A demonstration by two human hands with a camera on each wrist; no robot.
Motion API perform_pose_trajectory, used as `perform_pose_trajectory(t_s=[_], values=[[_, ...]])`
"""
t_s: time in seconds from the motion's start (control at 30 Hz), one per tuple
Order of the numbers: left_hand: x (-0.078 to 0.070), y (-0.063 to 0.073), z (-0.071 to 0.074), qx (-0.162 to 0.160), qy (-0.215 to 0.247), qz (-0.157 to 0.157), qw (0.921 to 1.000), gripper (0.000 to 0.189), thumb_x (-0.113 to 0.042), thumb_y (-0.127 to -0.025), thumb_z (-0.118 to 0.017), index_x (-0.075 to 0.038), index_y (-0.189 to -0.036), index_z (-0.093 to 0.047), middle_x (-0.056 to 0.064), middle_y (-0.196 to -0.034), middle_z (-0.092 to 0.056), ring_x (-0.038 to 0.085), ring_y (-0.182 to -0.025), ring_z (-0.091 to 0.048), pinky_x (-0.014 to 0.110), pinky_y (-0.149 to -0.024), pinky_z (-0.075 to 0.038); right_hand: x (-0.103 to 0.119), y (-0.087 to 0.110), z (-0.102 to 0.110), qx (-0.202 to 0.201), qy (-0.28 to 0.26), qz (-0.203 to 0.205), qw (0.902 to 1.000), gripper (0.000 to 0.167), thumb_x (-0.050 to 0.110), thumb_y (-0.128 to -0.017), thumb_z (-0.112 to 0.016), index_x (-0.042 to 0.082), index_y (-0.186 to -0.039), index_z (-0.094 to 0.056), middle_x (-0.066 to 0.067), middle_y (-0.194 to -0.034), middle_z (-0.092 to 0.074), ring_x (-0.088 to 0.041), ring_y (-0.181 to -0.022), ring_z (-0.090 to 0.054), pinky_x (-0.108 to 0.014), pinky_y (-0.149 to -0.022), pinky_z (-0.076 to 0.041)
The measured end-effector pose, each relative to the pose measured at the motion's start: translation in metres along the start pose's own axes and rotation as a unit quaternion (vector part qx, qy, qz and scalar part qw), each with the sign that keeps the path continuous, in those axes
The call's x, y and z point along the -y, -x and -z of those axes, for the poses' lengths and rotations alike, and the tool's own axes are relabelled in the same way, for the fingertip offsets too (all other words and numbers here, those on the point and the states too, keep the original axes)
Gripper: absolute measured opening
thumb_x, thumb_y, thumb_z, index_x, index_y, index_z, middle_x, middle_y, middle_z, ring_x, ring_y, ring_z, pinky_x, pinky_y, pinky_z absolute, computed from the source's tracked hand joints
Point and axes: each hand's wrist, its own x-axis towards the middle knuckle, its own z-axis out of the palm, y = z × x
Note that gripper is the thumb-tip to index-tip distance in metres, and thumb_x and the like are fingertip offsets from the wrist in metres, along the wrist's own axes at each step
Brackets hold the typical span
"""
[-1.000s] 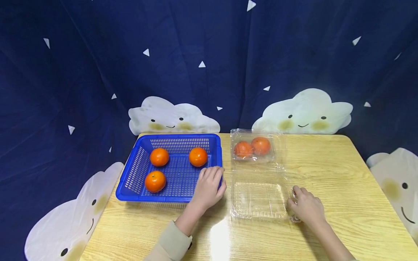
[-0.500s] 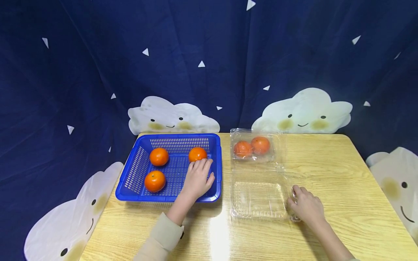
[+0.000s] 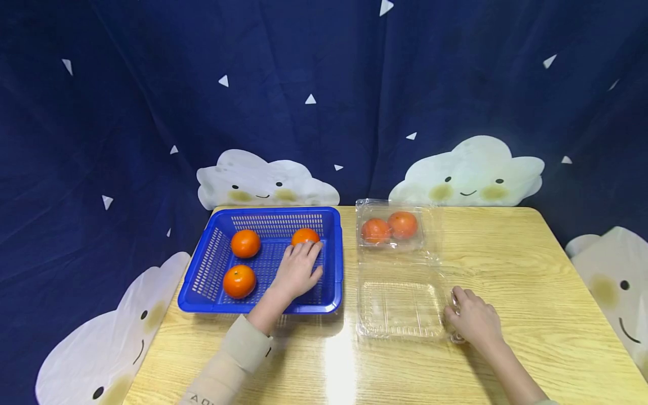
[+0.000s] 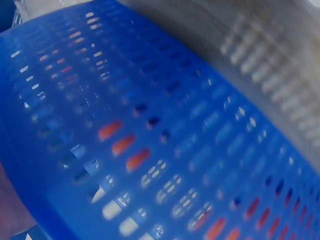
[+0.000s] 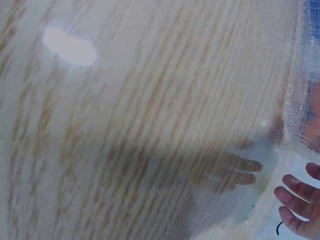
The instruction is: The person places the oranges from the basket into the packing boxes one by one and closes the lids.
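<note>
A blue slotted basket (image 3: 263, 309) holds three tangerines: one at back left (image 3: 245, 243), one at front left (image 3: 239, 282), one at back right (image 3: 305, 236). My left hand (image 3: 295, 273) reaches over the front rim, its loosely bent fingers at the near side of the back-right tangerine, covering part of it; whether they touch is hidden. A clear plastic clamshell (image 3: 400, 332) lies opened on the right, with two paler-looking tangerines (image 3: 403, 225) in its far half. My right hand (image 3: 476, 319) pinches the near half's right edge; the contact is partly hidden.
A wooden table (image 3: 516, 253) carries everything, with a bright reflection near its front middle. Behind it hangs a dark blue curtain (image 3: 283, 124) with white clouds and triangles. In the left wrist view, the blurred slotted basket wall (image 4: 75, 115) fills most of the picture.
My left hand has moved leftward and away from me, from the basket's right rim to the back-right tangerine. My right hand and the clamshell stay in place.
</note>
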Motion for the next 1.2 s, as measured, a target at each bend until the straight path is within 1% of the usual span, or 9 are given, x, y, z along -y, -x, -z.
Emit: perform_pose_trajectory(t_s=[0.17,0.3,0.4,0.57,0.73,0.9,0.97,1.13,1.2], values=[[0.008,-0.003,0.006,0.035,-0.004,-0.001,0.9994,0.052,-0.027,-0.083,-0.056,-0.009,-0.131,-0.045,0.012,-0.125,-0.050,0.029,-0.115,-0.046,0.051,-0.095,-0.034,0.000,-0.001,-0.001,-0.002,0.000,-0.001,1.0000,0.026,0.025,-0.083,-0.055,0.004,-0.097,-0.053,-0.018,-0.091,-0.059,-0.023,-0.062,-0.052,-0.033,-0.047,-0.039],[0.014,-0.006,0.011,0.061,-0.005,-0.001,0.9981,0.053,-0.028,-0.084,-0.058,-0.009,-0.132,-0.044,0.013,-0.128,-0.049,0.030,-0.119,-0.044,0.052,-0.097,-0.032,-0.001,-0.002,-0.002,-0.003,0.000,-0.001,1.0000,0.024,0.025,-0.083,-0.055,0.005,-0.095,-0.053,-0.014,-0.087,-0.058,-0.021,-0.059,-0.050,-0.031,-0.046,-0.037],[0.018,-0.008,0.013,0.075,-0.006,-0.004,0.9971,0.054,-0.029,-0.084,-0.059,-0.009,-0.132,-0.043,0.013,-0.128,-0.048,0.030,-0.120,-0.042,0.052,-0.098,-0.031,-0.001,-0.001,-0.002,-0.001,-0.001,-0.002,1.0000,0.022,0.025,-0.082,-0.055,0.006,-0.093,-0.052,-0.012,-0.084,-0.057,-0.020,-0.058,-0.048,-0.030,-0.045,-0.035],[0.024,-0.012,0.015,0.091,-0.007,-0.012,0.9958,0.056,-0.029,-0.084,-0.060,-0.010,-0.133,-0.041,0.013,-0.128,-0.048,0.031,-0.121,-0.042,0.053,-0.098,-0.032,0.000,-0.001,-0.001,-0.003,0.000,-0.001,1.0000,0.023,0.025,-0.082,-0.055,0.005,-0.093,-0.052,-0.014,-0.086,-0.058,-0.020,-0.059,-0.049,-0.030,-0.044,-0.035],[0.034,-0.016,0.011,0.103,-0.029,-0.016,0.9941,0.058,-0.029,-0.082,-0.059,-0.011,-0.134,-0.040,0.013,-0.131,-0.046,0.031,-0.121,-0.040,0.054,-0.097,-0.032,0.000,-0.001,-0.001,-0.004,0.000,-0.001,1.0000,0.028,0.026,-0.083,-0.056,0.003,-0.098,-0.054,-0.018,-0.091,-0.059,-0.022,-0.060,-0.051,-0.031,-0.046,-0.037],[0.045,-0.020,0.006,0.105,-0.045,-0.020,0.9933,0.058,-0.029,-0.082,-0.059,-0.010,-0.134,-0.041,0.015,-0.133,-0.044,0.032,-0.120,-0.041,0.055,-0.098,-0.031,0.000,-0.001,-0.002,-0.007,0.004,-0.003,1.0000,0.027,0.026,-0.082,-0.057,0.004,-0.098,-0.054,-0.018,-0.091,-0.059,-0.024,-0.062,-0.053,-0.034,-0.048,-0.040],[0.047,-0.021,0.005,0.110,-0.051,-0.021,0.9924,0.058,-0.030,-0.082,-0.059,-0.010,-0.134,-0.041,0.015,-0.133,-0.044,0.032,-0.120,-0.041,0.054,-0.099,-0.030,-0.001,-0.001,-0.003,-0.006,0.005,-0.003,1.0000,0.026,0.026,-0.082,-0.057,0.004,-0.097,-0.054,-0.016,-0.089,-0.059,-0.024,-0.062,-0.053,-0.037,-0.050,-0.041],[0.048,-0.028,0.003,0.132,-0.069,-0.028,0.9885,0.059,-0.031,-0.083,-0.060,-0.011,-0.135,-0.041,0.014,-0.135,-0.043,0.032,-0.123,-0.039,0.054,-0.100,-0.029,-0.001,-0.001,-0.003,-0.008,0.012,0.000,0.9999,0.028,0.027,-0.082,-0.057,0.004,-0.098,-0.054,-0.016,-0.089,-0.059,-0.029,-0.066,-0.055,-0.049,-0.059,-0.045],[0.048,-0.031,0.002,0.139,-0.076,-0.033,0.9868,0.060,-0.032,-0.083,-0.059,-0.011,-0.136,-0.040,0.013,-0.136,-0.042,0.032,-0.124,-0.039,0.054,-0.100,-0.029,-0.001,-0.001,-0.003,-0.008,0.014,0.000,0.9999,0.027,0.027,-0.083,-0.057,0.004,-0.098,-0.053,-0.015,-0.089,-0.059,-0.029,-0.067,-0.055,-0.049,-0.060,-0.045]])
